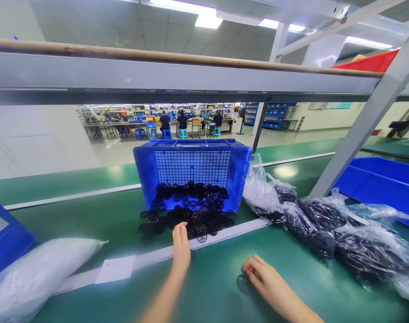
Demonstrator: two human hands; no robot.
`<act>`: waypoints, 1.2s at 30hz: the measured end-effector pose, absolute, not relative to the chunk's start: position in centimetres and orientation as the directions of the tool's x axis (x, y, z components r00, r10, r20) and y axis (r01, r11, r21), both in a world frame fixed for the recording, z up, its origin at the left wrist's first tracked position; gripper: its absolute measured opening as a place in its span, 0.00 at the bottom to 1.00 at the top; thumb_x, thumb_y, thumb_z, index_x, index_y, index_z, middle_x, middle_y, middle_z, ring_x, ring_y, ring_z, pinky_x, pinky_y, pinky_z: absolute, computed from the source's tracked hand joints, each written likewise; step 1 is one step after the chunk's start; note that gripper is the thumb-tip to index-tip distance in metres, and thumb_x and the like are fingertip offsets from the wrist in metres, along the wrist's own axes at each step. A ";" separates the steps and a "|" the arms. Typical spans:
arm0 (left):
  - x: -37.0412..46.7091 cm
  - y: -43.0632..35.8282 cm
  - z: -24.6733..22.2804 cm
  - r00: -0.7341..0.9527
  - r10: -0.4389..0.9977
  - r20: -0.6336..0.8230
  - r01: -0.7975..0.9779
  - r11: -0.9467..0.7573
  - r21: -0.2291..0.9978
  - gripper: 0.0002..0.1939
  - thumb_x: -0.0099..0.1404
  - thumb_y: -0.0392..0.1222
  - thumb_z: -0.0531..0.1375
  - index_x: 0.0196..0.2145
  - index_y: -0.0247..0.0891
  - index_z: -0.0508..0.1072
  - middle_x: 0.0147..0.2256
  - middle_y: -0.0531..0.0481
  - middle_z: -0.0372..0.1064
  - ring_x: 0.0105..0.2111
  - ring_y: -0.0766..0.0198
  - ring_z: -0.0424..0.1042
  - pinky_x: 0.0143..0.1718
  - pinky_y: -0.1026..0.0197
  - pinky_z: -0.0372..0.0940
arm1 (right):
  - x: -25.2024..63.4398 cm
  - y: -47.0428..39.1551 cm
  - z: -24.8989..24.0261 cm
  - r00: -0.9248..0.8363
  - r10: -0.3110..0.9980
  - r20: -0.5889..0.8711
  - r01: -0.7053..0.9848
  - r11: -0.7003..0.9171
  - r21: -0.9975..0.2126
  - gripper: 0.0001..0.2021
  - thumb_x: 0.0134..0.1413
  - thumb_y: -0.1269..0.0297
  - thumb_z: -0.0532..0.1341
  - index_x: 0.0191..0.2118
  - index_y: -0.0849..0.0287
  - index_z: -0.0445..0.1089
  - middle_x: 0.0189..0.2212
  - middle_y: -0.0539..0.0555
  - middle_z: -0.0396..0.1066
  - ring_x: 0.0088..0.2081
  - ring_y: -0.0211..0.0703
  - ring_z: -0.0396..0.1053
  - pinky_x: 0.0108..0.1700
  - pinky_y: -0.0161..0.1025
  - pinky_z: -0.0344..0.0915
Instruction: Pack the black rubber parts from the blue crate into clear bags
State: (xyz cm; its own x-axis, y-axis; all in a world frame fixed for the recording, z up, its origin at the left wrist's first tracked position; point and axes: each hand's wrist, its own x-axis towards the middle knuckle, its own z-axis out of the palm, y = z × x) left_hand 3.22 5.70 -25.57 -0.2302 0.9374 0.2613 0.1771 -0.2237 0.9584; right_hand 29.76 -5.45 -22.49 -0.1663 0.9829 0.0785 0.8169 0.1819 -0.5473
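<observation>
My left hand (182, 244) reaches to the front edge of a loose heap of black spoked discs (200, 220), its fingers held together; what they grip, if anything, is hidden. A dark rounded edge shows beside that wrist. The heap spills out of a blue plastic crate (192, 143) tipped on its side, its mouth facing me. Nearer me and to the right, my right hand (263, 276) has its fingers curled, with a single black spoked disc (244, 283) at the fingertips. That disc is slightly blurred above the green tabletop.
Clear bags of black parts (312, 229) lie along the right, before another blue bin (386, 179). At left are a full white bag (49, 269), a paper slip (115, 270) and a blue bin (4, 237). A shelf beam (191, 74) crosses above; people sit far back.
</observation>
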 end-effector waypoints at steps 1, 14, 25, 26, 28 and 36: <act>3.2 5.7 -25.6 -0.236 0.936 0.261 0.167 -0.226 0.960 0.22 0.73 0.54 0.44 0.48 0.40 0.70 0.49 0.41 0.67 0.51 0.55 0.66 0.57 0.48 0.60 | 29.3 -5.2 -22.1 -0.165 0.981 0.105 0.843 0.195 -0.501 0.10 0.65 0.64 0.48 0.37 0.53 0.65 0.35 0.52 0.68 0.32 0.43 0.68 0.35 0.39 0.64; 1.9 7.4 -26.0 -0.370 0.901 0.226 0.004 -0.242 0.970 0.26 0.70 0.61 0.43 0.41 0.38 0.71 0.44 0.42 0.70 0.46 0.55 0.71 0.50 0.50 0.67 | 16.8 1.1 -22.3 -0.587 0.785 0.201 0.682 0.612 -0.400 0.05 0.60 0.71 0.57 0.42 0.58 0.67 0.34 0.53 0.72 0.37 0.45 0.69 0.40 0.40 0.66; 2.2 7.2 -26.1 -0.328 0.919 0.218 -0.020 -0.237 0.971 0.25 0.71 0.60 0.44 0.42 0.38 0.71 0.45 0.43 0.69 0.46 0.56 0.70 0.52 0.49 0.65 | 21.2 -0.8 -20.3 -0.459 0.859 0.226 0.759 0.512 -0.402 0.06 0.57 0.72 0.62 0.39 0.54 0.68 0.39 0.50 0.69 0.42 0.45 0.67 0.45 0.42 0.63; 2.2 7.2 -26.1 -0.325 0.919 0.221 -0.017 -0.239 0.971 0.25 0.71 0.60 0.44 0.42 0.38 0.71 0.45 0.43 0.69 0.46 0.56 0.70 0.52 0.49 0.64 | 20.9 0.4 -19.9 -0.450 0.850 0.274 0.770 0.525 -0.363 0.06 0.59 0.72 0.61 0.41 0.54 0.68 0.39 0.51 0.70 0.42 0.46 0.67 0.44 0.42 0.64; 2.2 7.2 -26.1 -0.324 0.918 0.227 -0.013 -0.244 0.970 0.25 0.70 0.60 0.44 0.42 0.39 0.71 0.45 0.43 0.69 0.47 0.55 0.70 0.52 0.50 0.65 | 20.3 3.1 -19.6 -0.443 0.824 0.355 0.794 0.544 -0.272 0.10 0.60 0.71 0.60 0.46 0.56 0.67 0.42 0.54 0.70 0.44 0.48 0.67 0.46 0.44 0.65; 2.2 7.1 -25.9 -0.324 0.914 0.244 0.008 -0.255 0.967 0.26 0.70 0.61 0.44 0.41 0.39 0.71 0.44 0.43 0.70 0.46 0.56 0.70 0.51 0.50 0.66 | 19.6 6.9 -20.6 -0.522 0.773 0.360 0.782 0.602 -0.159 0.21 0.55 0.73 0.64 0.54 0.58 0.63 0.48 0.58 0.71 0.48 0.55 0.67 0.49 0.52 0.65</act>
State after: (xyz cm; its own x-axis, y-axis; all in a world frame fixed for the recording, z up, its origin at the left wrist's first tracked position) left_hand 2.16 7.15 -25.92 -0.3238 0.9142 0.2435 0.0080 -0.2547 0.9670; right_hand 19.60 6.95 -20.56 -0.5221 0.7731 0.3602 0.7823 0.6023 -0.1591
